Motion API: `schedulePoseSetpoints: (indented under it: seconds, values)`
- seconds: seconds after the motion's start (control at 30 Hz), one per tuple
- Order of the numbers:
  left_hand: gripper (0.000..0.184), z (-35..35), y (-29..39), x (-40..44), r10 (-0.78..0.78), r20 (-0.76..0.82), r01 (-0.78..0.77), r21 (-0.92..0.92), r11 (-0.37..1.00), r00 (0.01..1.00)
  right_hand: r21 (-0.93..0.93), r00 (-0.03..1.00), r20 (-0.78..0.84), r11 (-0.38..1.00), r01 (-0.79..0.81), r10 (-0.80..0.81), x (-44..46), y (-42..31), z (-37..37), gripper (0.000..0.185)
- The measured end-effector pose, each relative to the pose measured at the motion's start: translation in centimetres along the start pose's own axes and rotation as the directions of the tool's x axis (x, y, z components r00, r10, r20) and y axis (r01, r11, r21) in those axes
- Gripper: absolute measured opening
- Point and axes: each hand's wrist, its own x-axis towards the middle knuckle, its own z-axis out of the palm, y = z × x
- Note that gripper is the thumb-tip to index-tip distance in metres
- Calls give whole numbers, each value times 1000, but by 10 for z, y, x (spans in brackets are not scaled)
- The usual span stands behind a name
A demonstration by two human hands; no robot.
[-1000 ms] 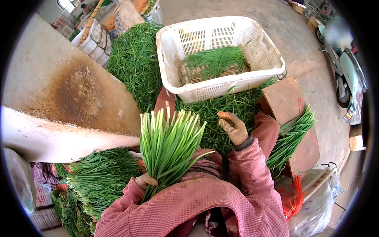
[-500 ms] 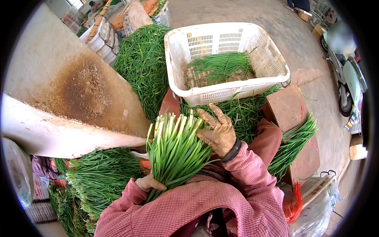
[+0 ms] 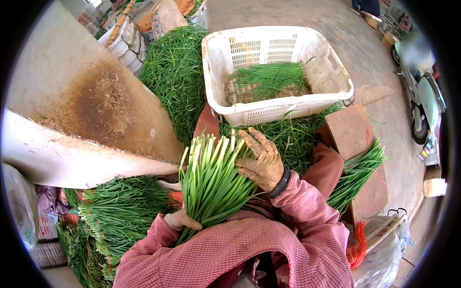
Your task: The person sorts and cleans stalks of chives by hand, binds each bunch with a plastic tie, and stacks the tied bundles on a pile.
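Observation:
A bunch of long green stalks (image 3: 213, 185) with pale cut ends stands upright in front of my chest. My left hand (image 3: 183, 220), in a light glove, is wrapped round its lower leafy part. My right hand (image 3: 261, 161), in a dirty glove, is beside the pale upper ends on the right, its fingers apart and the fingertips touching or close to the stalks. Beyond the bunch, a white plastic basket (image 3: 288, 106) holds a thin layer of green stalks (image 3: 271, 78).
Loose greens (image 3: 175, 72) are heaped left of the basket, and tied bundles (image 3: 125, 211) lie at lower left. A stained slab (image 3: 62, 86) stands on the left. On the right are a brown box (image 3: 348, 129) with a bundle (image 3: 357, 177), red ties (image 3: 357, 247) and a scooter (image 3: 430, 101).
My right hand has moved left, from apart from the bunch to its upper right side. The bunch, still in my left hand, has shifted slightly right in view.

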Motion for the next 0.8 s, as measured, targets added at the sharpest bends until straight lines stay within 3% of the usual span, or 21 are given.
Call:
schedulePoseSetpoints:
  seconds: [0.07, 0.1, 0.2, 0.23, 0.27, 0.3, 0.33, 0.37, 0.4, 0.47, 0.5, 0.53, 0.57, 0.6, 0.63, 0.67, 0.73, 0.77, 0.8]
  values:
    - [82, -2, -2, -1, 12, -9, -12, -8, 1000, 1000, 88, 998, -65, 996, 32, -26, -3, 9, 5, 19]
    - [82, -3, -3, -1, 20, -15, -21, -14, 1000, 1000, 342, 989, -143, 940, 3, 48, -5, 12, 8, 15]
    - [82, -3, -5, 0, 48, -34, -49, -28, 998, 998, 695, 795, -438, 719, 2, 420, -3, 19, 5, 7]
    - [83, -2, -4, -1, 40, -39, -41, -21, 999, 998, 407, 722, -588, 905, -127, 366, -6, 43, 5, 5]
    - [84, 0, -3, -1, 33, -45, -33, -14, 999, 998, 595, 637, -496, 765, -245, 590, -13, 57, 2, 6]
    - [85, 1, -2, -2, 19, -56, -19, 2, 1000, 998, 78, 648, -581, 826, -558, 492, -22, 80, -5, 10]
    - [85, 1, -2, -2, 26, -57, -25, 2, 1000, 998, -117, 647, -491, 692, -713, 583, -32, 107, -3, 11]
    - [86, 1, -3, -2, 25, -72, -25, 1, 1000, 997, -394, 550, -219, 443, -805, 806, -32, 113, -13, 15]
    - [87, 0, -3, -2, 24, -87, -24, 2, 1000, 996, -439, 349, 0, 314, -842, 937, -34, 126, -17, 22]
    - [88, 0, -2, 0, 47, -113, -45, 27, 999, 993, -389, 597, -285, 479, -787, 750, -52, 119, -10, 32]
    - [88, 4, 1, 0, 53, -103, -51, 27, 998, 993, -282, 649, -488, 598, -750, 583, -47, 110, -6, 41]
    - [87, 9, 5, 1, 57, -93, -54, 30, 998, 994, -199, 753, -524, 803, -562, 398, -37, 97, -12, 52]
    - [86, 14, 10, 2, 50, -76, -48, 30, 998, 996, 358, 734, -544, 904, -236, 407, -25, 82, -6, 58]
    - [86, 14, 9, 2, 42, -74, -40, 31, 999, 996, 711, 797, -313, 684, -165, 517, -14, 54, -13, 64]
    - [82, 13, 9, 4, 63, -26, -62, 52, 997, 998, 789, 857, -231, 604, -113, 462, -1, 28, -16, 50]
    - [79, 12, 9, 7, 88, 23, -90, 70, 993, 996, 392, 911, -385, 920, 17, 148, 7, 23, -6, 36]
    - [78, 9, 7, 6, 72, 37, -75, 95, 993, 997, 761, 953, -236, 646, 57, 193, 10, 14, 19, 29]
    - [78, 7, 7, 4, 58, 41, -62, 118, 991, 997, 947, 945, -113, 320, 9, 308, 10, 17, 17, 23]
    - [78, 7, 7, 2, 71, 30, -74, 117, 990, 997, 958, 934, -84, 285, -20, 348, 5, 42, 10, 16]
